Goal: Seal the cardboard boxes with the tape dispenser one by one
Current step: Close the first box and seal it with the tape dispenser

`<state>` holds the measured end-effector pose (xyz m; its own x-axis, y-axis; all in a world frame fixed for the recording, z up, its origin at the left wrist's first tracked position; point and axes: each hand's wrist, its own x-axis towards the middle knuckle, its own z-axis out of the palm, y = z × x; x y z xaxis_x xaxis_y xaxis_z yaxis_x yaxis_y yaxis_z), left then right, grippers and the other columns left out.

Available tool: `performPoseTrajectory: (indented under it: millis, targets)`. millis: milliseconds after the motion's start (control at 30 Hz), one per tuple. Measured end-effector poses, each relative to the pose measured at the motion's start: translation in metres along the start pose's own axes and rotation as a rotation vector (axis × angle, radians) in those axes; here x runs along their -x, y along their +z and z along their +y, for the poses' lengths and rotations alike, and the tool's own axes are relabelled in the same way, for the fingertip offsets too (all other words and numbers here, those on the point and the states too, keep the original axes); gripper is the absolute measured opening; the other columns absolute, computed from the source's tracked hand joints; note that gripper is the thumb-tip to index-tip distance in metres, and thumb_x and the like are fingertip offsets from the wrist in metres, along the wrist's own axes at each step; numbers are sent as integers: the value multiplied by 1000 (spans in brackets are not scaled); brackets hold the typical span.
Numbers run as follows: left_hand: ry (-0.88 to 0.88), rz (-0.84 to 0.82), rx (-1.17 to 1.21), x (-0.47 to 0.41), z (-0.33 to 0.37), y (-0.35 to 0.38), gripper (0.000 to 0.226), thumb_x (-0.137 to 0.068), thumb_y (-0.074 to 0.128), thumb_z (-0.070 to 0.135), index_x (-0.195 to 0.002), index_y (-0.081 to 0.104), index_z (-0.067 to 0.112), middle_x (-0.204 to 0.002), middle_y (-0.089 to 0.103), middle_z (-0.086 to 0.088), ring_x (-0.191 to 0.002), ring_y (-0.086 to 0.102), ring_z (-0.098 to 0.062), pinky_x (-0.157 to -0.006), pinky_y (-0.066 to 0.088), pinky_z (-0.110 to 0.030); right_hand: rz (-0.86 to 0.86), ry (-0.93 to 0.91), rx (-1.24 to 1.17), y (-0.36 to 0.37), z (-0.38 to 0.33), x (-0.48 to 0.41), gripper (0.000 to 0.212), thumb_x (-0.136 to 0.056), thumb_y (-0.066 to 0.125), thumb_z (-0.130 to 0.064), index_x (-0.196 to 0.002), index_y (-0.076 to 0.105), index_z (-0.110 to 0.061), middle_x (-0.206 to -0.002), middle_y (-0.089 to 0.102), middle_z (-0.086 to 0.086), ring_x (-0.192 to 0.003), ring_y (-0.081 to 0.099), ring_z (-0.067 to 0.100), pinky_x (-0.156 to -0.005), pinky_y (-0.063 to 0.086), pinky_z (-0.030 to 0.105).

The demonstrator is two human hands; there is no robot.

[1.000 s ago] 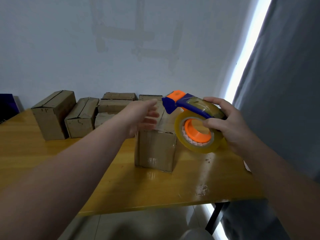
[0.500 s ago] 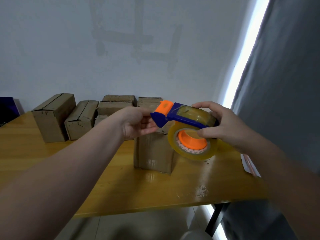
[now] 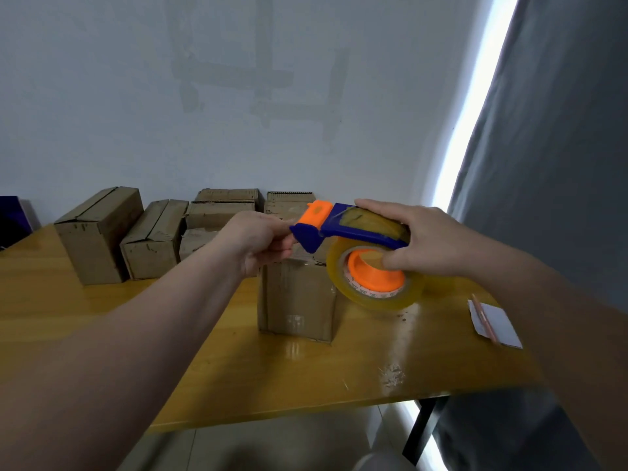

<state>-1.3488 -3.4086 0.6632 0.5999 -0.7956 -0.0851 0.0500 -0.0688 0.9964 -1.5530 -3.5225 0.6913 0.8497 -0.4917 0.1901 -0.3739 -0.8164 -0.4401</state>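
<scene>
Both of the person's arms reach out over the yellow wooden tabletop (image 3: 238, 362). The tape dispenser (image 3: 353, 229), blue with an orange front tab, is held in the air between the two hands, just above and in front of the nearest cardboard box (image 3: 295, 300). The right hand (image 3: 438, 243) grips it from the back, with the fingers (image 3: 377, 207) curled over the top of the blue frame and the thumb pressed against the orange hub of the clear tape roll (image 3: 373, 300). The left hand (image 3: 258, 239) meets the dispenser's front end with its fingers curled in, pinching at the blue nose under the orange tab. From here I cannot tell whether they hold the plastic itself or a loose end of tape. The near box stands upright on the tabletop, apart from the others, and the hands and dispenser hide most of its top. Further back, near the pale wall, more boxes wait: a tall box (image 3: 98, 232) at the left, a lower box (image 3: 153, 239) just beside it, then stacked boxes (image 3: 221, 212) against the wall. To the right on the tabletop lies a slip of paper (image 3: 496, 324) with a pencil on it, near a grey curtain (image 3: 560, 164).
</scene>
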Motion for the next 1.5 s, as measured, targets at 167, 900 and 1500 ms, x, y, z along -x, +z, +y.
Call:
performPoseTrajectory:
  millis: [167,900,1500]
  targets:
    - [-45,164,63,-2,-5,-31,11,-92,56,7,-85,62,2,-51,61,0,-44,54,-6,-45,52,-18,-55,51,88,-21,15,8,78,-80,72,-18,-137,30,-51,-108,56,-13,-87,57,6,-62,45,13]
    - [0,359,-42,-21,-59,-36,24,-89,65,17,-68,64,5,-64,62,-8,-55,51,-17,-53,44,-28,-125,112,249,0,25,5,78,-82,69,-15,-142,31,-45,-88,47,-22,-73,52,4,-51,40,8]
    - [67,425,-126,-20,-65,-31,28,-88,64,17,-62,62,8,-65,63,-7,-59,53,-17,-58,47,-32,-119,124,164,13,35,8,80,-82,70,-13,-144,28,-42,-89,46,-23,-77,53,3,-56,39,10]
